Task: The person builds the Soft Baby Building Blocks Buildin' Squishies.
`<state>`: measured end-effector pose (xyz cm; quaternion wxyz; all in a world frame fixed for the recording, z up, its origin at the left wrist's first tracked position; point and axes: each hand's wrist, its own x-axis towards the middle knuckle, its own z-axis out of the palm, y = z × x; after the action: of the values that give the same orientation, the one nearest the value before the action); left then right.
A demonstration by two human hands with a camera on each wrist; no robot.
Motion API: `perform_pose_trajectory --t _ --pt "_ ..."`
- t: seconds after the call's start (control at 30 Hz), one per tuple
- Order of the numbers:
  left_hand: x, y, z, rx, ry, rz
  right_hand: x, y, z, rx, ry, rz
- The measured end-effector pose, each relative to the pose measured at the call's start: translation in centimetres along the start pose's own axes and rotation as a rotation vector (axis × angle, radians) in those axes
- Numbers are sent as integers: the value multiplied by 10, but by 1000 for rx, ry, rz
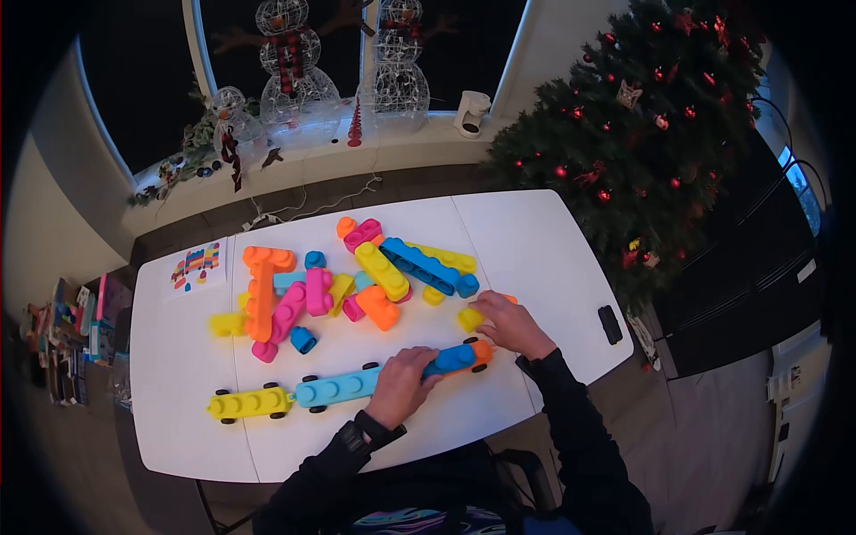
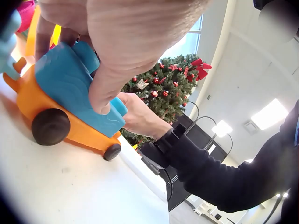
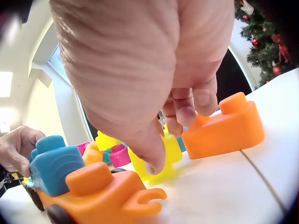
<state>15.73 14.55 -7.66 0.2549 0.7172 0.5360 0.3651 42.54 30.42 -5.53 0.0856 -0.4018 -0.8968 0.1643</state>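
My left hand [image 1: 401, 388] grips a blue building block [image 2: 77, 79], its thumb flat on the block's side. That block sits on an orange wheeled base [image 2: 70, 133] with black wheels and a hook at its front end. Just beyond that end, my right hand [image 1: 513, 325] pinches a small yellow block [image 3: 163, 156] between thumb and fingertips, close over the table. An orange block [image 3: 224, 128] lies beside its fingers. Behind the orange base stand a light blue wheeled car [image 1: 339, 388] and a yellow wheeled base [image 1: 250, 403], in one row.
A pile of mixed blocks [image 1: 312, 290] covers the far middle of the white table [image 1: 526, 241]. A picture sheet [image 1: 198, 269] lies at the far left corner, a black object [image 1: 610, 325] near the right edge. A decorated tree [image 1: 615, 134] stands beyond.
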Motion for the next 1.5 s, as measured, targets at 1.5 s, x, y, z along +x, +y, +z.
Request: perform_pose_trajectory --t 1.5 --pt "-2 -1 4 15 1 -8 -50 -36 -24 62 -109 -51"
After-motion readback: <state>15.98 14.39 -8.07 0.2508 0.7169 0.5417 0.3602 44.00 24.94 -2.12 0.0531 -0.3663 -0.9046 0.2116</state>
